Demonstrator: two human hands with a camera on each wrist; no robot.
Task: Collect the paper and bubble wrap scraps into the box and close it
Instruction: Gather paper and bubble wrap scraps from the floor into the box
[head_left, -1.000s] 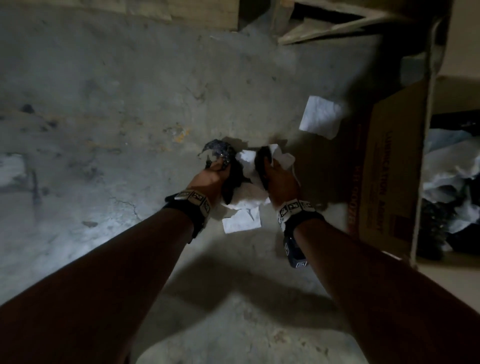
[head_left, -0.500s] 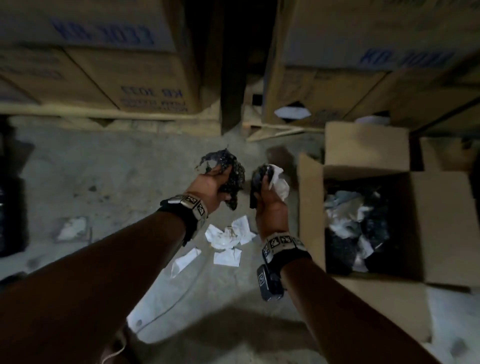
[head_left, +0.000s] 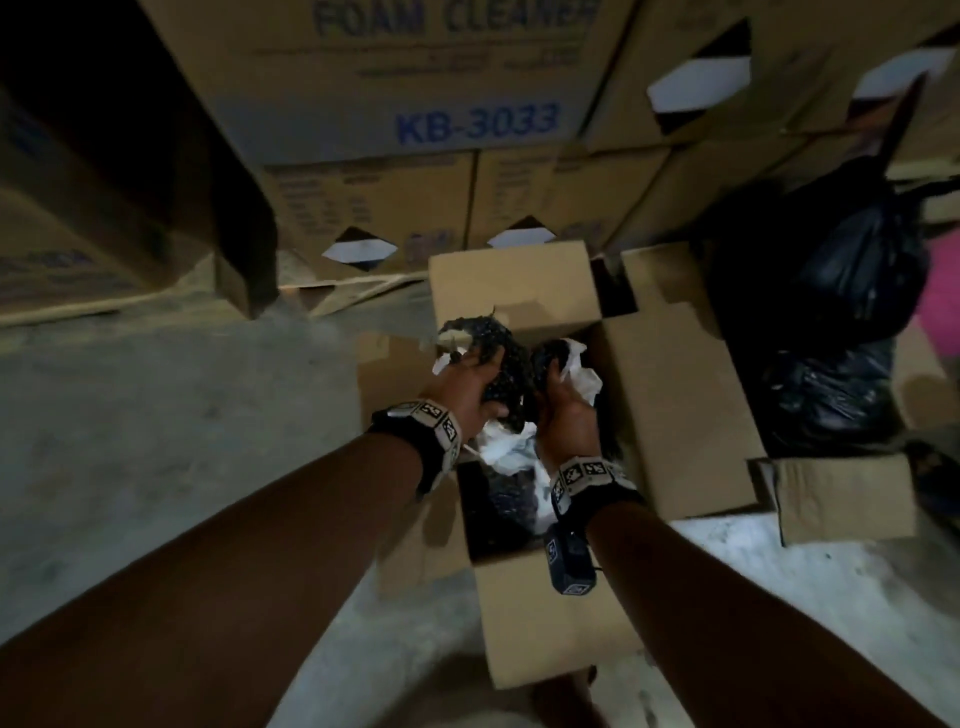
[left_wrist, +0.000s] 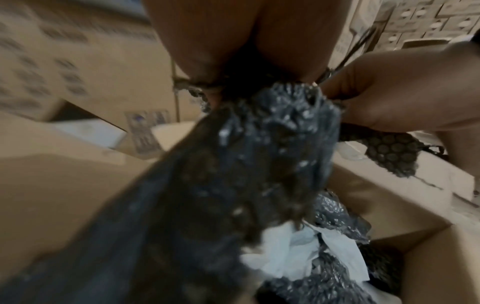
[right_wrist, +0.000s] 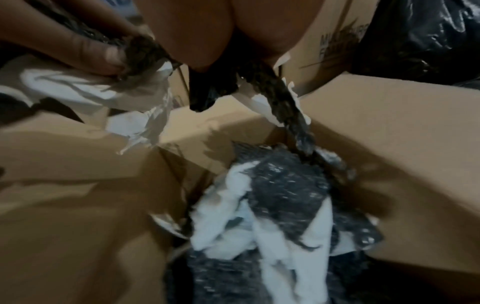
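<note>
Holding scraps in both fists, a person reaches two bare arms from the bottom of the head view toward an open cardboard box (head_left: 524, 613) standing on a grey concrete floor (head_left: 171, 426) at the centre of the frame. The left hand (head_left: 467, 389), just left of centre, has its fingers curled tight around a crumpled wad of dark bubble wrap (head_left: 488, 343), with a small bit of white paper showing at its left edge. In the left wrist view that wad fills the middle of the frame, hanging from the fist over the box. The right hand (head_left: 566, 410), just beside the left and nearly touching it, is closed around another dark piece of bubble wrap together with crumpled white paper (head_left: 582, 374), which sticks out to the right of the fingers. Both hands hang above the box's open mouth, its four flaps folded outward. Inside the box, below the hands, lie more white paper scraps (right_wrist: 233, 232) mixed with grey-black bubble wrap pieces (right_wrist: 285, 189), seen most clearly in the lower centre of the right wrist view. Each wrist wears a band with black-and-white square markers. Across the top of the head view stand stacked brown cartons (head_left: 415, 78), one printed "FOAM CLEANER" and "KB-3033" in blue. At the right edge, beside the open box, sits a full black plastic bag (head_left: 852, 270). The pictures are dim and somewhat blurred.
</note>
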